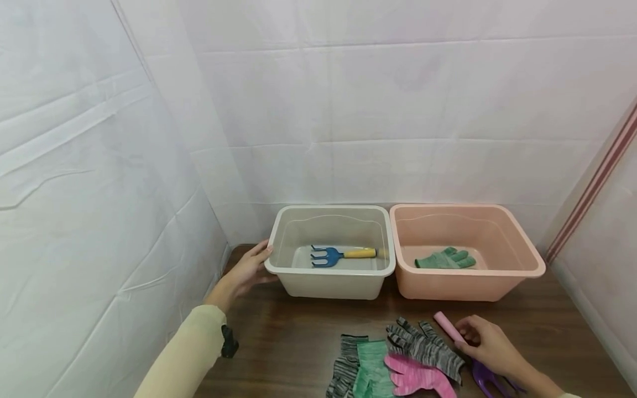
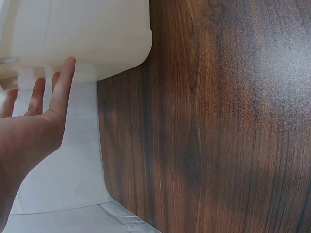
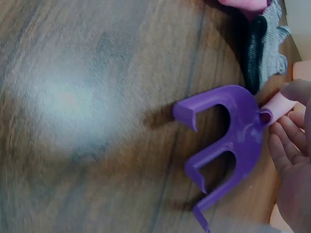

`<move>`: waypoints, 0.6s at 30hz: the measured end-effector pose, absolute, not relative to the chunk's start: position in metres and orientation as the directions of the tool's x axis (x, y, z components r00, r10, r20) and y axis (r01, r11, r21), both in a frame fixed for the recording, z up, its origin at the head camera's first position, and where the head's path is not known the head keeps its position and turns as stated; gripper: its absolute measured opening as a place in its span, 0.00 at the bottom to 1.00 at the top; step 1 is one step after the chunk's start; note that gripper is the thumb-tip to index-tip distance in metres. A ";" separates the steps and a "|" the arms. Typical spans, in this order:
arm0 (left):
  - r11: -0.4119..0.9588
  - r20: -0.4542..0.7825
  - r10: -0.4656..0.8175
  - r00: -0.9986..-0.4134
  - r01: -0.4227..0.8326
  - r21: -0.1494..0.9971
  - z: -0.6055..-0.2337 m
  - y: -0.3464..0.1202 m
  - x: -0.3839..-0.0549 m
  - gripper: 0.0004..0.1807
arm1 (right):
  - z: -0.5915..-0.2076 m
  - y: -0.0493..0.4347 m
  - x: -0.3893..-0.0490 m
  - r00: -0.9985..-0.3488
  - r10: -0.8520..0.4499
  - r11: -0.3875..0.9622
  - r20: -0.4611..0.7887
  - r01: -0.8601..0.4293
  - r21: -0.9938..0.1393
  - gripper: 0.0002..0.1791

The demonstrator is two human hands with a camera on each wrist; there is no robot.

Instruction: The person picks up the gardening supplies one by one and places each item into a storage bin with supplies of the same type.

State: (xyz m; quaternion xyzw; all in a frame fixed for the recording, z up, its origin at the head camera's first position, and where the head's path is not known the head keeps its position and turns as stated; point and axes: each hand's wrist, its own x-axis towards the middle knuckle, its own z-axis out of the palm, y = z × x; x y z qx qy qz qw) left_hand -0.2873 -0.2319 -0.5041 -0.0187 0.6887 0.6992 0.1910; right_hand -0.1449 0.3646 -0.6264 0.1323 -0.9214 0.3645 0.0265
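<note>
My right hand (image 1: 490, 342) pinches the pink handle (image 1: 448, 326) of a small hand rake with purple, bent tines (image 3: 233, 136). In the right wrist view, the tines stand just above or on the wood; I cannot tell which. My left hand (image 1: 249, 269) rests against the left side of a beige plastic bin (image 1: 328, 284), and the left wrist view shows its fingers (image 2: 62, 90) fairly straight along the outer wall. Inside that bin lies a blue hand rake with a yellow handle (image 1: 359, 253). Beside it, a peach bin (image 1: 453, 286) holds a green glove (image 1: 445, 258).
Several knit gloves lie in a pile near the front: a green one (image 1: 374, 367), a pink one (image 1: 418, 377) and grey-black ones (image 1: 425, 345). Both bins stand side by side on the brown wooden table (image 1: 278, 342), close to a white sheeted wall (image 1: 348, 110).
</note>
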 end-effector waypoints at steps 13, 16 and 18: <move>0.013 -0.297 0.236 -0.925 -0.303 0.953 -0.505 -0.233 -0.289 0.35 | -0.644 0.361 -0.143 -0.970 -0.201 0.722 0.134 -0.240 -0.649 0.20; 0.013 -0.297 0.242 -0.924 -0.303 0.953 -0.505 -0.233 -0.289 0.35 | -0.647 0.359 -0.143 -0.969 -0.188 0.735 0.163 -0.249 -0.631 0.20; 0.013 -0.298 0.242 -0.923 -0.304 0.953 -0.505 -0.234 -0.288 0.35 | -0.648 0.357 -0.143 -0.968 -0.180 0.739 0.175 -0.250 -0.626 0.19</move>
